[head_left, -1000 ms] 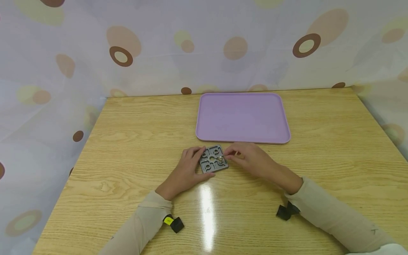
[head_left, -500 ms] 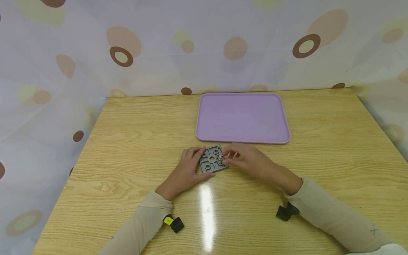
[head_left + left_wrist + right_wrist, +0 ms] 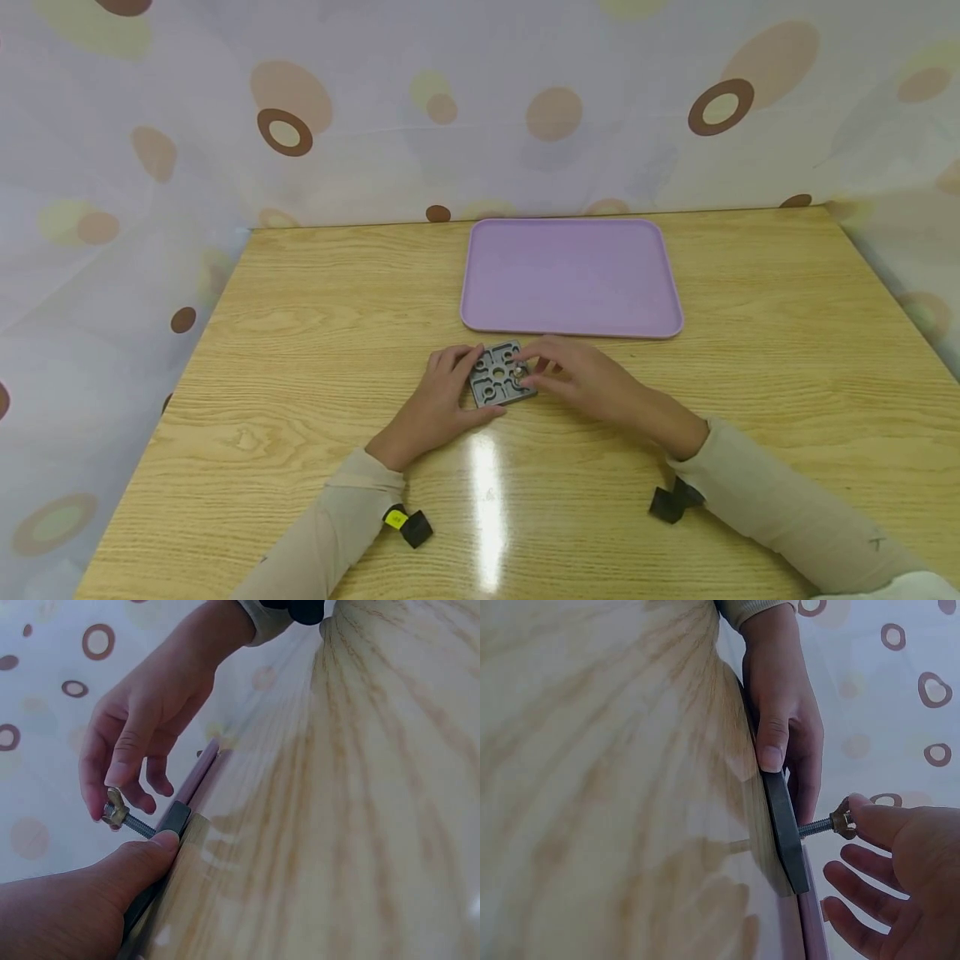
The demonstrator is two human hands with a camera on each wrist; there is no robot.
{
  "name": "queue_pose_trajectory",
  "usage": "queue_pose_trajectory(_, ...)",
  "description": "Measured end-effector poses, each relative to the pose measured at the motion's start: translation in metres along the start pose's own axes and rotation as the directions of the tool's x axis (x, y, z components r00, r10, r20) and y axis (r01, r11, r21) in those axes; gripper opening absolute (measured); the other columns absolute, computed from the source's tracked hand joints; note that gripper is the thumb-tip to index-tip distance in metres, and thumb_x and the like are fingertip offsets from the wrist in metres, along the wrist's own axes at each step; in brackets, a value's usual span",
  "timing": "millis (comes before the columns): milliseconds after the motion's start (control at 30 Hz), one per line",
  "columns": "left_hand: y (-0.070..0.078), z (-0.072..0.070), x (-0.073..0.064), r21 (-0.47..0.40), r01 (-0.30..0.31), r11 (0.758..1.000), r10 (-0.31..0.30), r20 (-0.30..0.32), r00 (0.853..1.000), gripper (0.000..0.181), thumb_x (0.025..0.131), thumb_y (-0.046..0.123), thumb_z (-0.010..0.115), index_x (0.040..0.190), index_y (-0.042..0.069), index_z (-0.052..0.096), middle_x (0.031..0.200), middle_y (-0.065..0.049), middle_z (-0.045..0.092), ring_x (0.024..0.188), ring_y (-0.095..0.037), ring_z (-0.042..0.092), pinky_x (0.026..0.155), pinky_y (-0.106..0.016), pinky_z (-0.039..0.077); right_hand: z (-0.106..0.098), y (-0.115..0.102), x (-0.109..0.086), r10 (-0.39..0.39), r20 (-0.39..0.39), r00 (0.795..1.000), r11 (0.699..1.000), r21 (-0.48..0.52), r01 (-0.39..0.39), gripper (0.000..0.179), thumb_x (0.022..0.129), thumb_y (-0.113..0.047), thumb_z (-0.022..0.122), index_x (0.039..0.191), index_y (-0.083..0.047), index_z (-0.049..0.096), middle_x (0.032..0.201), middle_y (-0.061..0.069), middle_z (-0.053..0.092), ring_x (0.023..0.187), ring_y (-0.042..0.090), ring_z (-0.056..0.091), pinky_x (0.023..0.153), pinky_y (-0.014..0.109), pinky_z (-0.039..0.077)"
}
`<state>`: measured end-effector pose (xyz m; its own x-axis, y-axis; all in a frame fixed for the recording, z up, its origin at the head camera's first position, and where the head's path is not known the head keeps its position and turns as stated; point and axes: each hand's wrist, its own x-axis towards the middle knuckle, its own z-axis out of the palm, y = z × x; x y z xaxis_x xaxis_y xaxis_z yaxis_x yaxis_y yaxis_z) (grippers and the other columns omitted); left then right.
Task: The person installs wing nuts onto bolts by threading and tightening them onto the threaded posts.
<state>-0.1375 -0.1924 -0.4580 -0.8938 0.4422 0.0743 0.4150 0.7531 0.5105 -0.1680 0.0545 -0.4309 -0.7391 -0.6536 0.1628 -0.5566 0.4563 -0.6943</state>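
Note:
A square grey metal plate (image 3: 491, 390) with several round holes and recesses lies on the wooden table. My left hand (image 3: 441, 404) grips its left side, fingers at the far edge and thumb along the near edge. From the plate's right part rises a threaded bolt (image 3: 816, 827), topped by a brass-coloured wing nut (image 3: 843, 820). The thumb and forefinger of my right hand (image 3: 588, 375) are at this wing nut, and its other fingers are loosely bent beside the bolt. In the left wrist view a gap shows between the wing nut and the plate.
A lilac rectangular tray (image 3: 570, 279) lies just beyond the plate and the right hand. A patterned cloth (image 3: 495, 158) hangs behind the table (image 3: 337, 300) and at its sides. Black wrist cameras sit under both sleeves.
My right thumb and forefinger have shifted around the wing nut and spread apart slightly, moving a little to the left. The plate and my left hand have stayed in place.

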Motion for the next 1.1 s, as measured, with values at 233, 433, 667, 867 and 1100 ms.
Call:
queue_pose_trajectory(233, 0.0005, -0.0004, -0.0004, -0.012, 0.006, 1.000, -0.006, 0.003, 1.000, 0.089, 0.079, 0.058, 0.063, 0.146, 0.009, 0.029, 0.137, -0.007, 0.034, 0.121, -0.019, 0.027, 0.094, -0.035, 0.036, -0.0050, -0.0059, -0.0011, 0.037, -0.025, 0.999, 0.999, 0.003, -0.037, 0.023, 0.092, -0.027, 0.059, 0.112, -0.015, 0.063, 0.103, -0.009, 0.061, 0.090, 0.006, 0.057, 0.078, 0.028, 0.048)
queue_pose_trajectory(433, 0.0008, -0.0006, -0.0003, -0.016, 0.017, 1.000, -0.017, 0.006, 1.000, 0.089, 0.079, 0.058, 0.063, 0.146, 0.010, 0.029, 0.137, -0.006, 0.034, 0.121, -0.018, 0.027, 0.094, -0.035, 0.036, -0.0068, -0.0066, -0.0010, 0.016, -0.061, 0.998, 0.999, -0.041, -0.019, 0.011, 0.090, -0.017, 0.062, 0.100, -0.015, 0.066, 0.095, -0.008, 0.063, 0.088, 0.007, 0.058, 0.077, 0.029, 0.049)
queue_pose_trajectory(667, 0.0007, -0.0012, 0.0002, -0.005, 0.013, 1.000, -0.013, 0.007, 1.000, 0.090, 0.079, 0.058, 0.063, 0.146, 0.010, 0.029, 0.137, -0.007, 0.034, 0.121, -0.018, 0.028, 0.094, -0.035, 0.036, -0.0081, -0.0060, -0.0003, -0.009, -0.059, 0.998, 0.999, -0.051, 0.006, 0.009, 0.089, -0.015, 0.063, 0.098, -0.015, 0.067, 0.093, -0.007, 0.064, 0.088, 0.008, 0.059, 0.076, 0.030, 0.050)
queue_pose_trajectory(867, 0.0007, -0.0010, 0.0004, -0.009, 0.007, 1.000, -0.007, 0.004, 1.000, 0.089, 0.079, 0.057, 0.064, 0.146, 0.009, 0.030, 0.137, -0.007, 0.034, 0.121, -0.019, 0.028, 0.095, -0.035, 0.036, -0.0077, -0.0055, -0.0003, -0.025, -0.049, 0.998, 0.999, -0.046, 0.023, 0.008, 0.089, -0.015, 0.064, 0.096, -0.017, 0.067, 0.091, -0.010, 0.064, 0.086, 0.005, 0.058, 0.075, 0.028, 0.049)
queue_pose_trajectory(1100, 0.0016, -0.0014, 0.0002, -0.016, 0.008, 1.000, -0.007, 0.003, 1.000, 0.089, 0.079, 0.057, 0.064, 0.146, 0.009, 0.030, 0.137, -0.007, 0.034, 0.122, -0.019, 0.028, 0.095, -0.036, 0.035, -0.0061, -0.0047, 0.0000, -0.032, -0.025, 0.999, 1.000, -0.002, 0.032, 0.013, 0.089, -0.019, 0.064, 0.102, -0.014, 0.065, 0.095, -0.009, 0.063, 0.086, 0.006, 0.057, 0.075, 0.027, 0.049)
